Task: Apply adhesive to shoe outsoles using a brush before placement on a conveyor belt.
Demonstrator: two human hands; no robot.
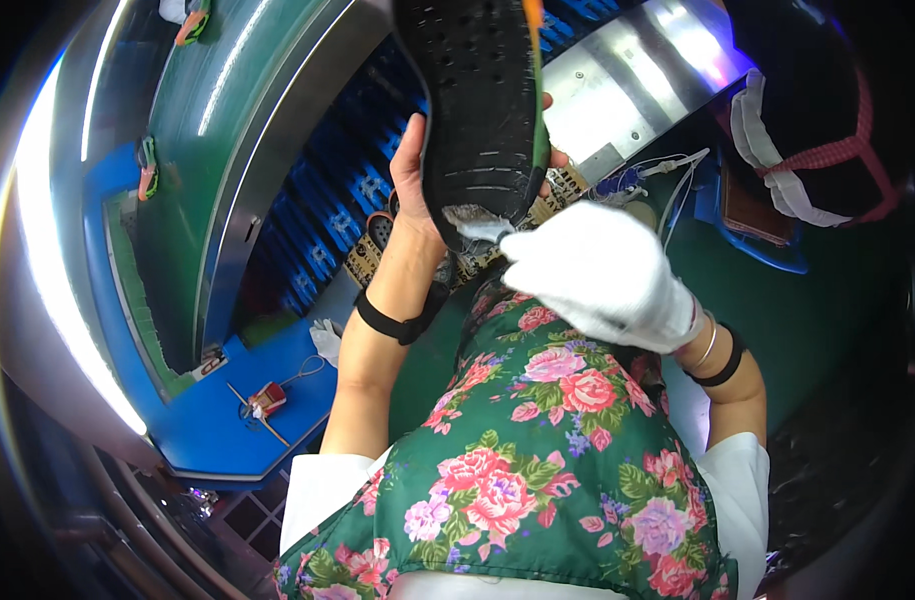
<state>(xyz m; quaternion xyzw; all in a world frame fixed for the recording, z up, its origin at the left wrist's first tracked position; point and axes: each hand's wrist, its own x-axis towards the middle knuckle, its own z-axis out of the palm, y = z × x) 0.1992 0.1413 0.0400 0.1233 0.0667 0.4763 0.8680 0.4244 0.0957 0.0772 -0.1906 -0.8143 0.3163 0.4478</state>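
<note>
My bare left hand (415, 165) holds up a black shoe sole (477, 100) with its tread side toward me and its heel end lowest. My right hand (602, 275), in a white glove, grips a small brush (472, 222) whose pale bristles touch the heel edge of the sole. A thin orange and green edge runs down the sole's right side. Both wrists wear black bands, and a green floral apron (537, 450) covers my front below the hands.
A green conveyor belt (227, 120) with a steel rim curves at the left, carrying small orange and green pieces (147, 165). Blue crates (347, 190) lie under it. A steel surface (627, 80) and white cables (667, 170) are at the upper right. A small red tool (267, 400) rests on a blue ledge.
</note>
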